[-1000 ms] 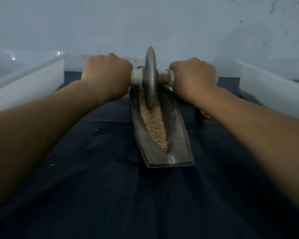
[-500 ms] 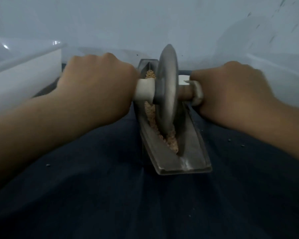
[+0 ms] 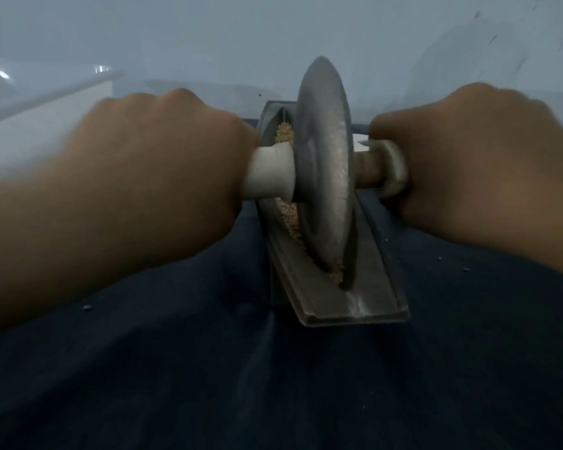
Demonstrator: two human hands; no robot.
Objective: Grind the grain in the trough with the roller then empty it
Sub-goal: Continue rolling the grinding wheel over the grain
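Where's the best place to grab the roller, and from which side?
By the two handle stubs of the roller, not the disc: its thin rim sits down in the trough on the grain. The axle lies crosswise over the trough, so come from above at each end, fingers wrapped over, as the left hand and right hand hold it.

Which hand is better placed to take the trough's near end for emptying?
Right hand, probably: the trough angles its near end toward that side. It and the left hand both grip the roller, so either must let go.
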